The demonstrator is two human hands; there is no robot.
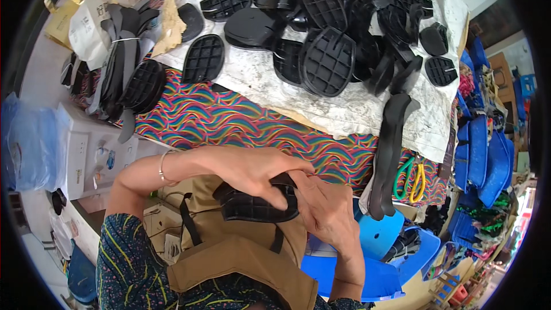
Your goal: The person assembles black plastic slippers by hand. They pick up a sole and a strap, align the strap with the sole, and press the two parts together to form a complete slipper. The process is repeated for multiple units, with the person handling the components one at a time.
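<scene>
A black rubber shoe-sole piece (244, 206) with a grid of ribs on its face is held over my lap, above a tan apron (235, 238). My left hand (258, 171), with a bangle on its wrist, reaches across its top, thumb pressed on the front. On its right end my right hand (326, 204) grips with bent fingers. The two hands meet at the piece's upper right, and the fingertips behind it are hidden. Beyond them, several similar black sole pieces (327, 62) lie heaped on a stained white sheet (252, 86), some ribbed side up, others smooth side up.
A wavy-patterned cloth (229, 115) covers the table's near part. Long dark strips (390, 149) lie at right beside green handles (404, 178) and yellow handles (418, 183). A tied bundle of strips (117, 51) lies at left. Blue bins (356, 275) stand below right.
</scene>
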